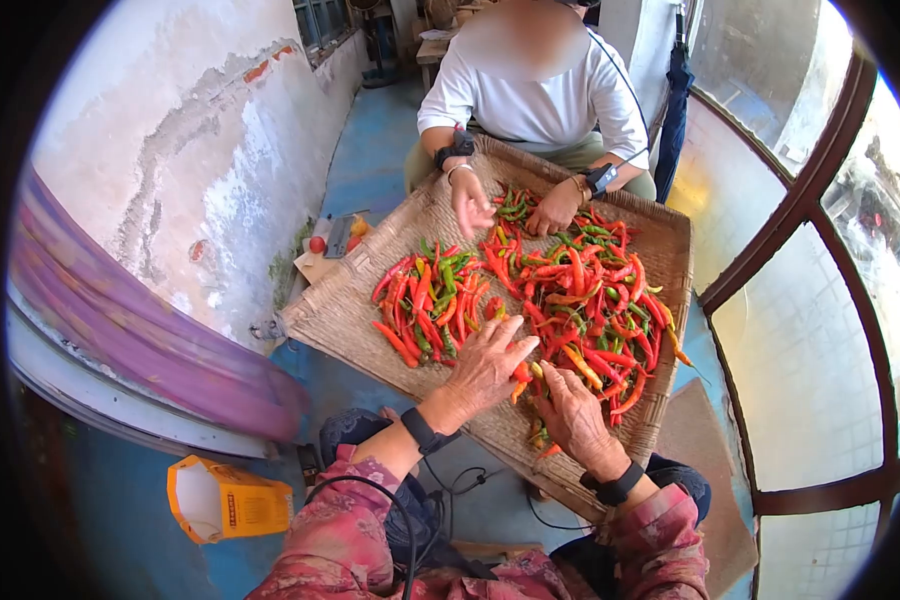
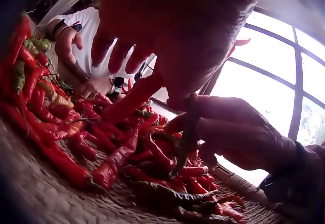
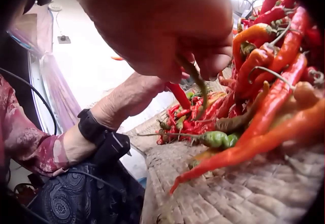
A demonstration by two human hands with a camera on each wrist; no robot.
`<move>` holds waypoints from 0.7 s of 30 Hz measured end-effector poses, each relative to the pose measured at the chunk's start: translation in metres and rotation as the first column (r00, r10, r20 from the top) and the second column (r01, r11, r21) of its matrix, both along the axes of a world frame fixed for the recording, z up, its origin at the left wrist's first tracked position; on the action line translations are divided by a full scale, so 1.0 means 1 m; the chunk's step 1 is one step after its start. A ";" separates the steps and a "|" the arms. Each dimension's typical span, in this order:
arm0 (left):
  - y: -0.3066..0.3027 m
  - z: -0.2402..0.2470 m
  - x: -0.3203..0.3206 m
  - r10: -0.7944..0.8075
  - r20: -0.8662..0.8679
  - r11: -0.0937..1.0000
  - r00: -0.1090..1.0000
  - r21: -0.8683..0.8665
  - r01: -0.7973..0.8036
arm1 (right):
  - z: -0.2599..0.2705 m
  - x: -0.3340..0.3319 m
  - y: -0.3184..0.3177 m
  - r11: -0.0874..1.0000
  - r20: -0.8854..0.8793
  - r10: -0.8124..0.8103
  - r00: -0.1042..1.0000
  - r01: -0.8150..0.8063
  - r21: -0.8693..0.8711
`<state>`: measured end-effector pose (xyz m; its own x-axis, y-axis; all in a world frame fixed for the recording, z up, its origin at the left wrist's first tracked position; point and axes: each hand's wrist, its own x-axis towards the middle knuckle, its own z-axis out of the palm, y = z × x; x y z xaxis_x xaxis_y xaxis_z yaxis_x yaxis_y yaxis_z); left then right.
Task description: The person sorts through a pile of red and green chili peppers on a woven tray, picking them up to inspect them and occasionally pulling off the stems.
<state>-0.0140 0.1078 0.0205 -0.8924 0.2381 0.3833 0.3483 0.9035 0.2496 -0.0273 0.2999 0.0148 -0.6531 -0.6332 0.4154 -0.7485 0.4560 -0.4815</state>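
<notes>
A woven tray (image 1: 345,310) holds red, orange and green chili peppers in two heaps, a smaller left heap (image 1: 435,300) and a larger right heap (image 1: 600,300). My left hand (image 1: 485,365) is over the near gap between them, back upward. In the left wrist view a red chili pepper (image 2: 133,99) sticks out from under its fingers, gripped there. Close beside it, my right hand (image 1: 577,425) pinches a thin dark green chili pepper (image 2: 187,135) between thumb and fingers. That pepper's stalk end is hidden by the hand in the right wrist view.
Across the tray sits a person in a white shirt (image 1: 530,95), one hand (image 1: 555,208) in the peppers, the other (image 1: 470,205) raised above them. A yellow carton (image 1: 255,503) stands on the floor at left. Glazed panels (image 1: 810,350) line the right side; a cable (image 1: 460,485) hangs below.
</notes>
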 end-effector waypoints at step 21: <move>-0.006 -0.009 -0.005 0.074 0.067 0.849 0.995 0.519 -0.099 | -0.023 -0.003 0.011 0.980 0.342 -0.116 0.932 0.050 0.194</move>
<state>-0.0191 0.1018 0.0119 -0.9185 -0.0648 0.3901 0.2529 0.6623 0.7053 -0.0307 0.3111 -0.0081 -0.7893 -0.6130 0.0354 -0.5029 0.6122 -0.6102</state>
